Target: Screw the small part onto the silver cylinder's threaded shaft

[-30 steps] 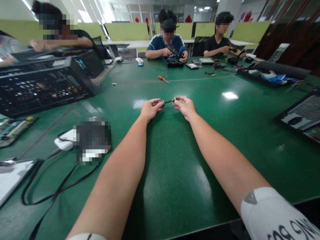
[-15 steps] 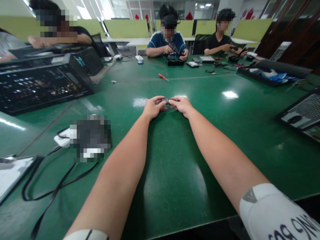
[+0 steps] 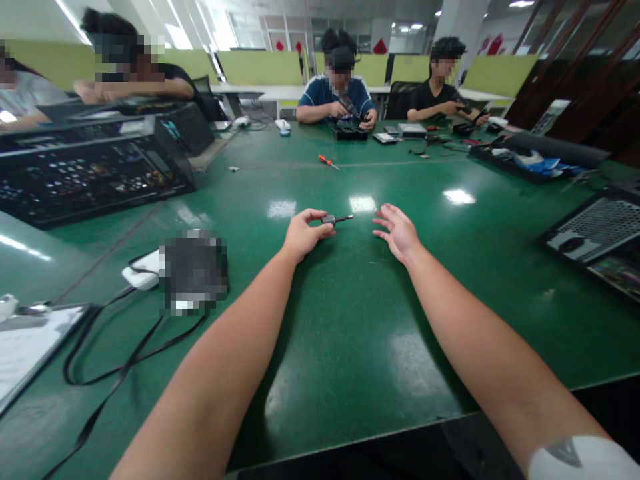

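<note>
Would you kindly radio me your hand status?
Left hand gripping small dark tool, shaft exposed; right hand open, apart. Orange screwdriver beyond, not between hands.

Table: pretty glossy green tabletop (image 3: 340, 300)
Tool: orange-handled screwdriver (image 3: 327, 162), 12 o'clock
Hardware: chunky black metal computer case (image 3: 90, 173) at 10, black-framed silver mesh panel (image 3: 595, 223) at 3
Paperwork: dark-edged clipboard with white paper (image 3: 37, 343), 8 o'clock

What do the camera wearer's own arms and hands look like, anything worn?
Bare human left hand and right hand; no gloves, watch or cables visible. A white sleeve with a grey triangular mark shows on the right arm; the left sleeve is out of view.
</note>
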### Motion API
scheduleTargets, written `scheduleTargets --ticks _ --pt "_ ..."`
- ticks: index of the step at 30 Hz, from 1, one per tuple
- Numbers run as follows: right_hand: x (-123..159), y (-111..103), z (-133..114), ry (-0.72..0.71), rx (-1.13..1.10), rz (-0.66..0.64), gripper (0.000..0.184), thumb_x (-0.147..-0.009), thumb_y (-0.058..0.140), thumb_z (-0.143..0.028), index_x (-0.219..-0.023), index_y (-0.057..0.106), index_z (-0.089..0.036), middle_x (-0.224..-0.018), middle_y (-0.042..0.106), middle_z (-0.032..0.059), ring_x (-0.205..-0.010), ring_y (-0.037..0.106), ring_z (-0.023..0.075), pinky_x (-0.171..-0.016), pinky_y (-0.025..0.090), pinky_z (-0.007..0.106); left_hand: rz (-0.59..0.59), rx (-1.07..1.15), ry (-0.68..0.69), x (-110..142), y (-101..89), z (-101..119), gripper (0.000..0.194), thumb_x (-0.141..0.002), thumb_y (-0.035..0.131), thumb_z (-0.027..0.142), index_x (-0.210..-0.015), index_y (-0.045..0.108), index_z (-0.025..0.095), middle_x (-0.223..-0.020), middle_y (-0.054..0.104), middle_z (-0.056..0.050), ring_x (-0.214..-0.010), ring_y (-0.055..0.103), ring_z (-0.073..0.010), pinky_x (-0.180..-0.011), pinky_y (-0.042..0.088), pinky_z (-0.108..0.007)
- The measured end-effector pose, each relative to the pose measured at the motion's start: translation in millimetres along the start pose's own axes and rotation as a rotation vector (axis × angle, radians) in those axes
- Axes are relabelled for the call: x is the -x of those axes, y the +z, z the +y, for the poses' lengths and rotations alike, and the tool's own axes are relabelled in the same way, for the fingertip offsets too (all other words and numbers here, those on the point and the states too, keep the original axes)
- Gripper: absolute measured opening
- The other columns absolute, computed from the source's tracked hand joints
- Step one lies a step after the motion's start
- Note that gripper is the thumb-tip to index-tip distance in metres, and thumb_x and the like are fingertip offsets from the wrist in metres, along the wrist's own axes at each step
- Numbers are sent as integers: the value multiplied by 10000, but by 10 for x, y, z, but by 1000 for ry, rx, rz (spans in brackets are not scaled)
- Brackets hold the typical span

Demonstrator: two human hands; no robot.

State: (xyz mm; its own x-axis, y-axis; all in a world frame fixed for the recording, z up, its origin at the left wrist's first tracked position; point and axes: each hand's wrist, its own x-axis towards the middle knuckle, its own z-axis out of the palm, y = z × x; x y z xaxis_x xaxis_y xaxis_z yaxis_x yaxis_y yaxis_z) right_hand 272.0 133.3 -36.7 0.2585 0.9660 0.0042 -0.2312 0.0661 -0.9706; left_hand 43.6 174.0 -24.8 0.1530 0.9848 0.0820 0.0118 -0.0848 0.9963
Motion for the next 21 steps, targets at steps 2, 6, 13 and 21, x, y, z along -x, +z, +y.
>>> scheduleTargets --ticks 2,6,13,21 --pt "249 -76 -98 1 13 -23 377 -829 706 -454 -1155 620 -284 -1257 661 46 -1103 654 216 -702 540 261 -54 20 -27 288 61 82 397 -647 865 98 -973 644 151 -987 767 -66 -704 772 -187 -787 650 -393" --pt "833 -185 -341 -100 243 -245 392 -803 761 -418 -1148 661 -262 -1241 670 69 -1126 642 250 -747 541 310 -194 64 -103 987 106 221 438 -577 920 144 -911 638 162 -981 779 -59 -720 785 -197 -780 648 -365" --pt "1500 -247 -590 -526 807 -663 571 -794 824 -403 -1305 627 -239 -1343 662 116 -1242 627 286 -1049 486 452 -335 1 -124 1834 -20 294 374 -646 915 206 -857 607 193 -1103 721 -52 -678 727 -123 -680 624 -291" --pt "1579 -170 -579 -368 1050 -934 374 -751 840 -480 -999 732 -222 -815 729 10 -734 664 180 -681 459 290 -440 -216 147 1885 -2 340 273 -695 884 256 -815 641 233 -954 758 -56 -655 709 -148 -563 587 -265"
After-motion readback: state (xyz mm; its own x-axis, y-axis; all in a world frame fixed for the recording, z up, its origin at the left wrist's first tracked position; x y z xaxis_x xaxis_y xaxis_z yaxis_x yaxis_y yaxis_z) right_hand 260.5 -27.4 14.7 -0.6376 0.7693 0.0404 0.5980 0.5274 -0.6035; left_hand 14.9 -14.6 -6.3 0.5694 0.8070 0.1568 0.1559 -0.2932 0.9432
